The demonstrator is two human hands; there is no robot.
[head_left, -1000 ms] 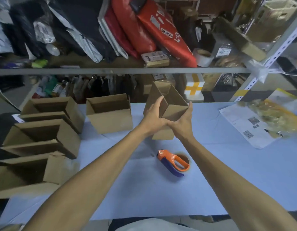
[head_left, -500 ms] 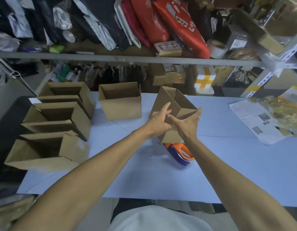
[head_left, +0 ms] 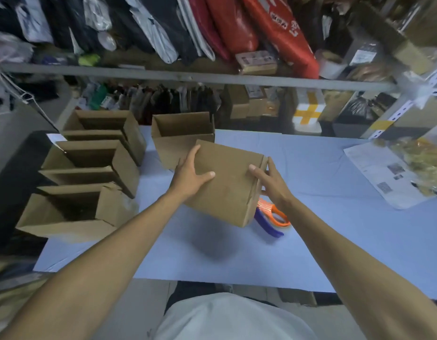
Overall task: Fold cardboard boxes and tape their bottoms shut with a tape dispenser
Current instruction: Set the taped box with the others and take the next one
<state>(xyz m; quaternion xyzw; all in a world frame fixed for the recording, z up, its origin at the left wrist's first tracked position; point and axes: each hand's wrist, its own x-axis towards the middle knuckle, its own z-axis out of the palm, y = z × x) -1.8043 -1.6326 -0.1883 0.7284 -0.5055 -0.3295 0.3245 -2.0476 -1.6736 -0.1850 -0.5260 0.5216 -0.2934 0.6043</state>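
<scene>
Cardboard box [head_left: 224,182] held in the air above the blue table [head_left: 335,241], tilted, one broad closed face turned up toward the camera; whether that face is the folded bottom cannot be told for certain, but a flap edge and seam run down its right side, no tape visible on it. Left hand [head_left: 190,174] lies on the box's left edge, fingers up over the far corner, thumb spread flat across the top face: a pressing hold with the palm wrapped at the edge. Right hand [head_left: 269,182] mirrors it on the right edge, thumb on the face beside the seam, fingers curled around the side wall. Tape dispenser [head_left: 271,217], orange and blue, lies on the table directly under the box's lower right corner, partly hidden by it. Risks, as judged: (1) untaped flaps will likely spring open if either thumb lifts, since pressure alone holds them; (2) setting the box straight down would land it on the dispenser, tipping the box or knocking the tool; (3) freeing the right hand to reach the dispenser leaves a one-handed hold on a tilted box, which could slip or rack out of square. Finished open boxes [head_left: 99,158] stand in a row at left, another open box [head_left: 183,133] just behind the held one; a swing leftward could strike them.
</scene>
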